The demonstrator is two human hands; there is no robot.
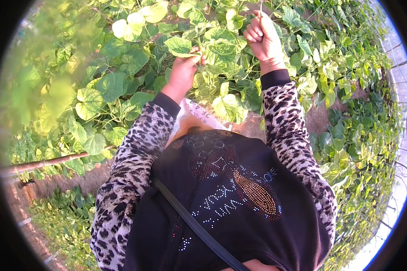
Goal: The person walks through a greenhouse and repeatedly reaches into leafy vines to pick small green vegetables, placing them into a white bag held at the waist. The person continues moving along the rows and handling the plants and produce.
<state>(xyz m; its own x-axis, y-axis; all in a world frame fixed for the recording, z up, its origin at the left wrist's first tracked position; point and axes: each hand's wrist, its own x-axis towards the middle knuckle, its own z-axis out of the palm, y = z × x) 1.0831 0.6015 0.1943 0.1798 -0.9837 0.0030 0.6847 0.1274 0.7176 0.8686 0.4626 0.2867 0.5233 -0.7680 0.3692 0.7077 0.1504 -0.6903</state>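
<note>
Among green climbing vines, my left hand [183,71] has its fingers closed round a leafy vine stem [199,41], partly hidden behind a broad leaf [180,47]. Higher up and to the right is my right hand [263,39], raised with its fingers curled in. A thin pale strand [261,5] runs upward out of its grip; whether it is string or stem I cannot tell. Both forearms, in spotted sleeves with dark cuffs, reach up from below.
A white bag [182,118] with printing hangs in front of my body below the hands. At the left a brown pole [54,161] crosses low among the plants. Dense vines surround me, with a pale framed wall [400,72] at the far right.
</note>
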